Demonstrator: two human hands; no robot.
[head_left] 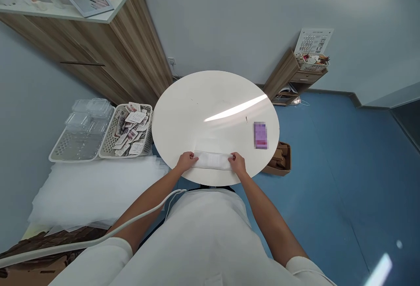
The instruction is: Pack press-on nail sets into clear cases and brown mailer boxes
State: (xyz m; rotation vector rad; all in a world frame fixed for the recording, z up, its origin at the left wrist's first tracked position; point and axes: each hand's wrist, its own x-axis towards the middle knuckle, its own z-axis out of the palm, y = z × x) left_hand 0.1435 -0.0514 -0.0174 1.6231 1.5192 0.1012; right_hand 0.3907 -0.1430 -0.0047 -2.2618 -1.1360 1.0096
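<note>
A folded white translucent sheet lies in a long flat strip near the front edge of the round white table. Its left end is pinched between the thumb and fingers of my left hand. At the opposite end, my right hand grips the strip the same way. The strip looks nearly level between the two hands. Whether anything is wrapped inside it, I cannot tell.
A blurred purple item lies on the round table at right. Left of it stand a white basket of printed cards, clear plastic boxes and a stack of translucent sheets. A cardboard box sits on the floor.
</note>
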